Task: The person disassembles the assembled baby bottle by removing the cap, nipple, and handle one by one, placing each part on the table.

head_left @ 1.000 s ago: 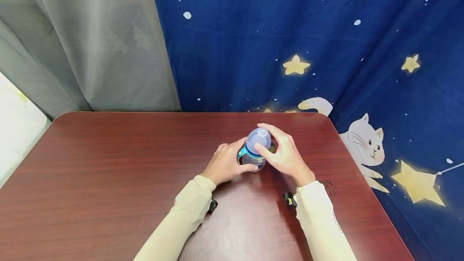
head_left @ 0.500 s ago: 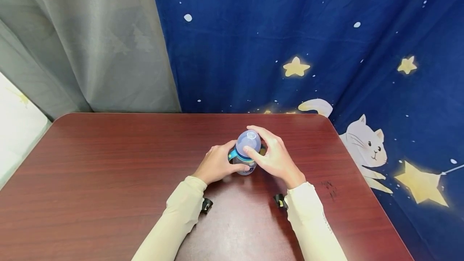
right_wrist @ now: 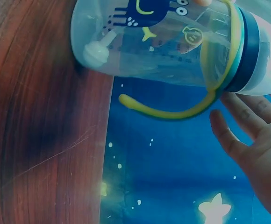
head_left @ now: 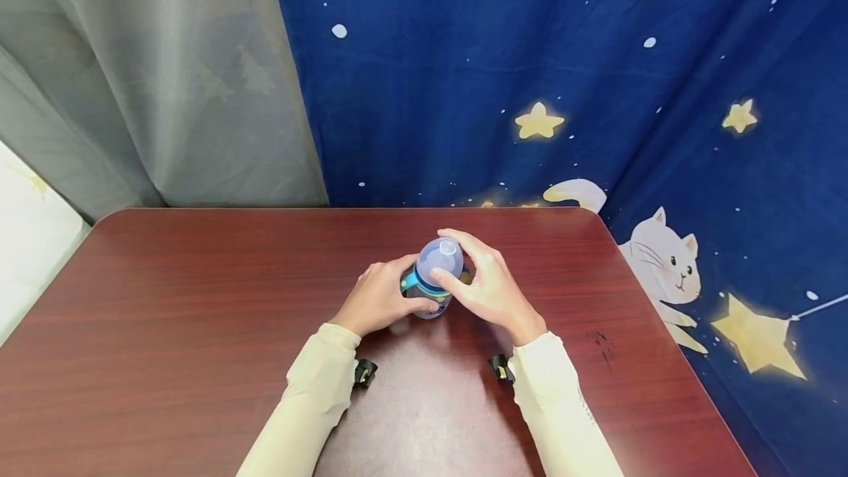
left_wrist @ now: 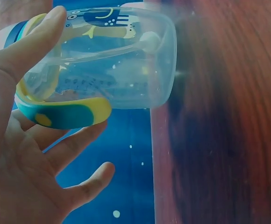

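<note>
At the far left we see a grey curtain (head_left: 152, 79) hanging behind the counter (head_left: 165, 330), a dark reddish wood-grain top with rounded far corners. Moving right along its near half, our left sleeve (head_left: 305, 403) runs up to the left hand (head_left: 374, 304), which wraps round the left side of a baby bottle (head_left: 432, 282). In the left wrist view the thumb (left_wrist: 30, 44) lies across the clear body of the bottle (left_wrist: 112, 60) above a teal and yellow handle (left_wrist: 63, 114), while the other fingers (left_wrist: 86, 184) curl loosely below it without closing on it, so we take the hand as gripping the bottle mainly with the thumb side.

The bottle stands upright on the counter, a little right of the middle and nearer the far edge than the near one, between both hands. It has a clear body with blue printed figures, a teal collar and a pale domed cap (head_left: 440, 256).

The right hand (head_left: 486, 289) comes next: its thumb and fingers curve round the cap and collar from the right, holding the top of the bottle. In the right wrist view the bottle (right_wrist: 173, 42) shows a thin yellow handle (right_wrist: 173, 109) and a weighted straw end inside, with the fingers (right_wrist: 233, 135) just beside the collar.

Behind and to the right hangs a dark blue cloth (head_left: 563, 72) printed with yellow stars and a white cat (head_left: 669, 263).
</note>
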A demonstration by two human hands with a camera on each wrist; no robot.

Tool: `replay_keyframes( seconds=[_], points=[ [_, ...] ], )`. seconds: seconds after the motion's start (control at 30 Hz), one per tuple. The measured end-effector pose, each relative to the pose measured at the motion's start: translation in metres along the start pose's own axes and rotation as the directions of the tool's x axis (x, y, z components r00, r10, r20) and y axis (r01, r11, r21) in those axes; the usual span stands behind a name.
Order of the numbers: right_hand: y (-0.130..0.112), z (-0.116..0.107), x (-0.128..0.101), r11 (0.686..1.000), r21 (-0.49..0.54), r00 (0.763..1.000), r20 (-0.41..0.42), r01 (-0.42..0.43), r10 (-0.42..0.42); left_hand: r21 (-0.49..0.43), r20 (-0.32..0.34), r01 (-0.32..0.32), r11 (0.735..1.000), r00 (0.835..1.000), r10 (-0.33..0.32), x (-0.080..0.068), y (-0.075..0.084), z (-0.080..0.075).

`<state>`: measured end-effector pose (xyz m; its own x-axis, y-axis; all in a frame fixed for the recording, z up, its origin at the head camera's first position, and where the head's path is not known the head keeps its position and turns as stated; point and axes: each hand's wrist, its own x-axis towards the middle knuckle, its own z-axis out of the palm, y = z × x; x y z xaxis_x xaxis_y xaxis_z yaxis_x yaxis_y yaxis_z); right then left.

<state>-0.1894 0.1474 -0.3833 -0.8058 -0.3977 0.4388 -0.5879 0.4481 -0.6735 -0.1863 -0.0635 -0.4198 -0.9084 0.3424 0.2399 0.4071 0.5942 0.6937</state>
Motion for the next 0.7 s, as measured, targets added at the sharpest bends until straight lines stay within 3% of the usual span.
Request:
replay_keyframes(
  seconds=[0.7],
  points=[
    [-0.0036,-0.0076,-0.0019,0.995,-0.087,0.999,0.007,0.042,-0.041,0.066,-0.045,-0.067,0.996,0.996,0.07,0.001,-0.0008,-0.0086]
  ],
)
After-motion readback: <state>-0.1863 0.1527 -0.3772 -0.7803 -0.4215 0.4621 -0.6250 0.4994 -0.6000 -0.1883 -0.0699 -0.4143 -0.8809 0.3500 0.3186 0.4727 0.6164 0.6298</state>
